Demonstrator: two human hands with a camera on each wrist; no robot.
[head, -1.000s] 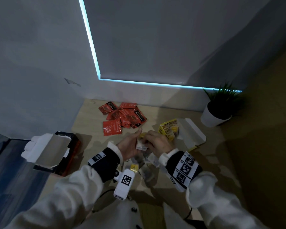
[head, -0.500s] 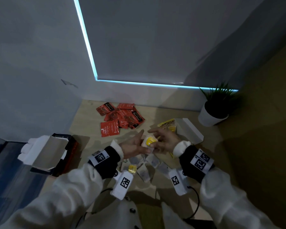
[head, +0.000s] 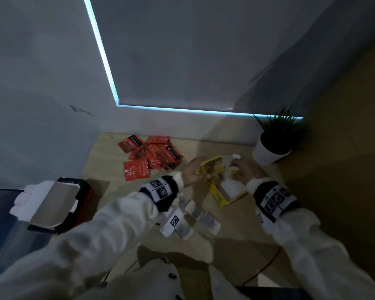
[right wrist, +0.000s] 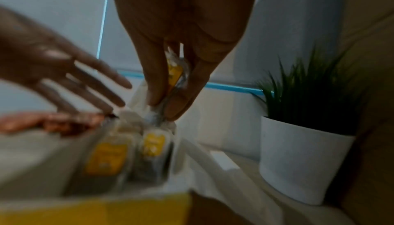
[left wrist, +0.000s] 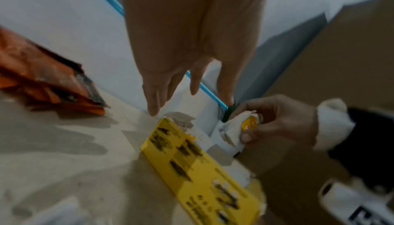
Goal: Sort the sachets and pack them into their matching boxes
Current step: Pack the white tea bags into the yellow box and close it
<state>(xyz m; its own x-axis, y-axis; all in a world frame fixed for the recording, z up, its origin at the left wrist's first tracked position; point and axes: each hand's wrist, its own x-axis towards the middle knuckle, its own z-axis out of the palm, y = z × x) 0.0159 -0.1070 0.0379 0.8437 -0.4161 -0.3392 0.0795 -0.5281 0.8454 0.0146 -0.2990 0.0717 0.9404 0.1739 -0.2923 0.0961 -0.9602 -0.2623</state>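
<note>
The open yellow box lies on the wooden table, with several yellow-labelled sachets standing in it. My right hand pinches a small bunch of yellow-labelled sachets between thumb and fingers, just over the box's open end. My left hand hovers at the box's far left corner with straight, spread fingers and holds nothing. A pile of red sachets lies at the back. The red and black box stands open at the left edge.
A potted plant in a white pot stands just right of the yellow box. Several clear sachets lie on the table under my left wrist. A grey wall closes off the back and left.
Both hands moved away from me and right, from the table's middle to the yellow box. The left hand let go of the sachet bunch; the right carried it to the box.
</note>
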